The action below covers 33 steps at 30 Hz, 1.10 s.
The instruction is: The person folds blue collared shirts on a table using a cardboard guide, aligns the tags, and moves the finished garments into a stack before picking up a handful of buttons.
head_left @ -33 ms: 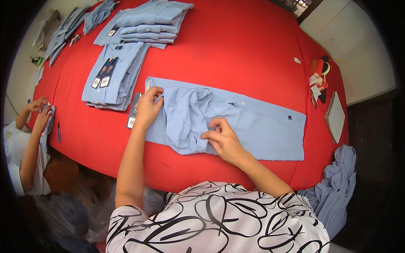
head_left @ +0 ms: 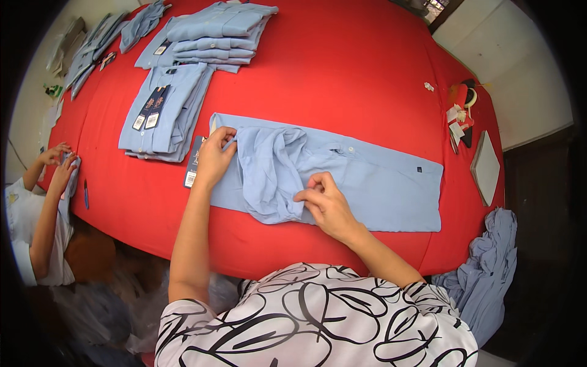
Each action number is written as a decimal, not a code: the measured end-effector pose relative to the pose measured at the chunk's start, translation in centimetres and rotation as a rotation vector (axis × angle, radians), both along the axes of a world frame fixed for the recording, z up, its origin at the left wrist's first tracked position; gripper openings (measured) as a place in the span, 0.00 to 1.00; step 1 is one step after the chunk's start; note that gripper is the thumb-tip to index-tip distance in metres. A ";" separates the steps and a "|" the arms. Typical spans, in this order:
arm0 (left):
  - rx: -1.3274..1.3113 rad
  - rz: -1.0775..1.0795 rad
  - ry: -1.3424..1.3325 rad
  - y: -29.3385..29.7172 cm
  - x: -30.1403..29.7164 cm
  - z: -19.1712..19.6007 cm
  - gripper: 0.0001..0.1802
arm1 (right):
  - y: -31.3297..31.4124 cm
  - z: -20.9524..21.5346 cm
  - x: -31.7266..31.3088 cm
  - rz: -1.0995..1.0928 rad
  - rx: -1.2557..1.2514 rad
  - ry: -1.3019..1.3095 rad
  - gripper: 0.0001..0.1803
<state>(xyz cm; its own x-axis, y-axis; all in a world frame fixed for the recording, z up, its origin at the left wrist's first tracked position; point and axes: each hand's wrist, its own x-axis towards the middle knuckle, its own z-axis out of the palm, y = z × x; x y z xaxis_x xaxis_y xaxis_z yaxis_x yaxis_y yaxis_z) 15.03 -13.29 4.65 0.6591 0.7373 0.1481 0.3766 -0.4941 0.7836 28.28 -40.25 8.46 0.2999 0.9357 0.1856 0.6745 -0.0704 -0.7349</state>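
Both grips are closed on one light blue shirt [head_left: 367,183], spread flat along the near edge of the red desk [head_left: 342,73]. Left hand [head_left: 214,160] pinches the collar end, seemingly to pin it, while the right hand [head_left: 327,205] nips the bunched sleeve fold [head_left: 269,177] lying between them. Beyond the left grip sit folded shirts with hang tags [head_left: 168,113]; further left, another person's hands [head_left: 56,162] work.

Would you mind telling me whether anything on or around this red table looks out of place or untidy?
Two things stand out. A bundle of light blue cloth hangs crumpled off the red table at its right end, unlike the folded shirt stacks. The shirt being folded has a sleeve bunched between the left hand and right hand.
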 end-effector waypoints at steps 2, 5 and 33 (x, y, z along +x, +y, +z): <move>-0.008 -0.001 -0.024 -0.5 0.1 0.7 0.17 | -0.8 0.4 -0.4 -0.121 -0.144 0.384 0.10; 0.087 -0.086 0.019 -1.5 0.6 2.3 0.18 | -2.1 -1.3 -0.6 -0.149 -0.120 0.886 0.10; 0.657 -0.593 -0.027 -15.7 7.1 2.4 0.26 | -26.3 -5.3 14.2 -1.339 -0.279 -0.305 0.26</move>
